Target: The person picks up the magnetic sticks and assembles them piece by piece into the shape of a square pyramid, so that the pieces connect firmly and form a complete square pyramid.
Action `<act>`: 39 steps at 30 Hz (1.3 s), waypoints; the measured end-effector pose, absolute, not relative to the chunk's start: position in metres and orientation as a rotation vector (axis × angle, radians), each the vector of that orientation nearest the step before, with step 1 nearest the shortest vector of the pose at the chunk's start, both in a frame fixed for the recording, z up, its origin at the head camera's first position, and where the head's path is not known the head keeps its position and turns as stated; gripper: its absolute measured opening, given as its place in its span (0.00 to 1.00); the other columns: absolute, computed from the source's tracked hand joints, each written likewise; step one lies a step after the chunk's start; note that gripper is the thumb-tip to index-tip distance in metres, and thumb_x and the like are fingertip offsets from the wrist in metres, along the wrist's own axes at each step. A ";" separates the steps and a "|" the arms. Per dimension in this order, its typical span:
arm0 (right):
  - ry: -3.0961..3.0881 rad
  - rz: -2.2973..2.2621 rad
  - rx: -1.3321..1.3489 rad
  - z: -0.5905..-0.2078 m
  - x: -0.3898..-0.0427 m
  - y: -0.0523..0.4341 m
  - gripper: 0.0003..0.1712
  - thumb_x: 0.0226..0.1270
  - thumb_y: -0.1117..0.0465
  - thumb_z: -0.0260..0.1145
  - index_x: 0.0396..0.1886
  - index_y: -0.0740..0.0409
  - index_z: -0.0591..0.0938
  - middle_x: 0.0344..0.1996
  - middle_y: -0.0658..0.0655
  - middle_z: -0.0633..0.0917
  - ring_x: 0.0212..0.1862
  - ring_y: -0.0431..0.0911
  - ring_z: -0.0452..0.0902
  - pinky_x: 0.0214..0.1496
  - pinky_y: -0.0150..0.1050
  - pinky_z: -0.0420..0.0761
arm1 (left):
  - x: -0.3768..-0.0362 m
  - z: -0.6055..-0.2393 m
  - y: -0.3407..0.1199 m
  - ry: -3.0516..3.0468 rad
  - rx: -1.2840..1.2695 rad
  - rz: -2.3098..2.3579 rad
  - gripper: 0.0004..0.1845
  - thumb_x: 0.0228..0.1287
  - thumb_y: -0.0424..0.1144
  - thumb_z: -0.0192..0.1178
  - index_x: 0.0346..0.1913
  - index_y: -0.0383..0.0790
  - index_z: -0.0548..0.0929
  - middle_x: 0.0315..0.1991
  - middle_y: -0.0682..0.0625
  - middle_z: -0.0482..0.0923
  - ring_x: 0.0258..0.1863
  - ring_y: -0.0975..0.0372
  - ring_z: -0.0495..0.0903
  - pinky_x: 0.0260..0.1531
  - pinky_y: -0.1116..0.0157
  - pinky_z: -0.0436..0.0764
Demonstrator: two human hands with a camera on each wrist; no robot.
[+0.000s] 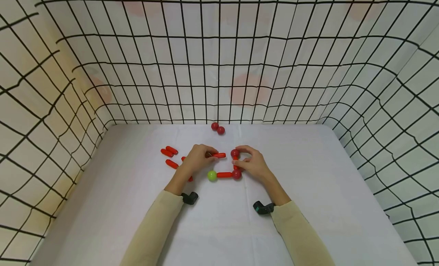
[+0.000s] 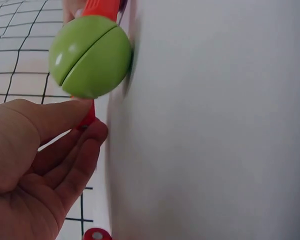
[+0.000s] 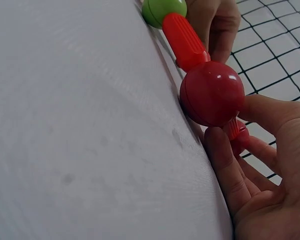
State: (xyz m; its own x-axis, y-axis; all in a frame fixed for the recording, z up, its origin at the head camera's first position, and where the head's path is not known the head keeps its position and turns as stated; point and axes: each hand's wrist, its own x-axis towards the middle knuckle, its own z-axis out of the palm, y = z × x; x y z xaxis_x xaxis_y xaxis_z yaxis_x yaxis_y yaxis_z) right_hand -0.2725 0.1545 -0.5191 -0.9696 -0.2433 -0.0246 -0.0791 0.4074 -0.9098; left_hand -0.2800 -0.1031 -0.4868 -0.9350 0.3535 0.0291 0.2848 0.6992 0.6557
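A chain of toy pieces lies on the table: a green ball (image 1: 212, 176), a red rod (image 1: 224, 175), a dark red ball (image 1: 236, 174), then a second rod leading up to another dark red ball (image 1: 234, 153). My left hand (image 1: 200, 157) pinches a loose red rod (image 1: 219, 155) between thumb and fingers, its free end pointing toward the upper ball without touching it. From the right, my right hand (image 1: 253, 164) holds the chain's right side, thumb and fingers about the second rod and upper ball. In the right wrist view the nearer red ball (image 3: 212, 94) partly hides that rod.
Several loose red rods (image 1: 167, 152) lie left of my left hand, some partly behind it. Two dark red balls (image 1: 221, 130) sit at the table's back edge. Black wire mesh (image 1: 219, 64) surrounds the white table (image 1: 219, 228) at the back and sides.
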 end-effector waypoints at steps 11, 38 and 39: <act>2.481 -1.616 -0.302 -0.519 -0.272 0.155 0.32 0.64 0.57 0.76 0.67 0.49 0.77 0.67 0.56 0.77 0.26 0.44 0.80 0.34 0.31 0.82 | -0.285 -0.489 -0.091 2.816 0.517 1.027 0.14 0.69 0.39 0.68 0.55 0.44 0.89 0.46 0.51 0.89 0.42 0.61 0.83 0.49 0.62 0.85; 2.605 -1.412 -0.406 -0.520 -0.292 0.149 0.20 0.69 0.51 0.73 0.59 0.44 0.85 0.44 0.53 0.85 0.29 0.47 0.77 0.29 0.33 0.78 | -0.285 -0.492 -0.091 2.794 0.564 1.064 0.15 0.70 0.38 0.67 0.57 0.43 0.88 0.47 0.50 0.89 0.43 0.61 0.83 0.52 0.62 0.85; 2.596 -1.431 -0.399 -0.520 -0.293 0.149 0.19 0.68 0.52 0.73 0.58 0.44 0.86 0.44 0.53 0.86 0.29 0.47 0.77 0.29 0.33 0.78 | -0.285 -0.491 -0.091 2.789 0.564 1.070 0.15 0.70 0.39 0.67 0.57 0.42 0.88 0.47 0.50 0.89 0.44 0.61 0.84 0.52 0.62 0.85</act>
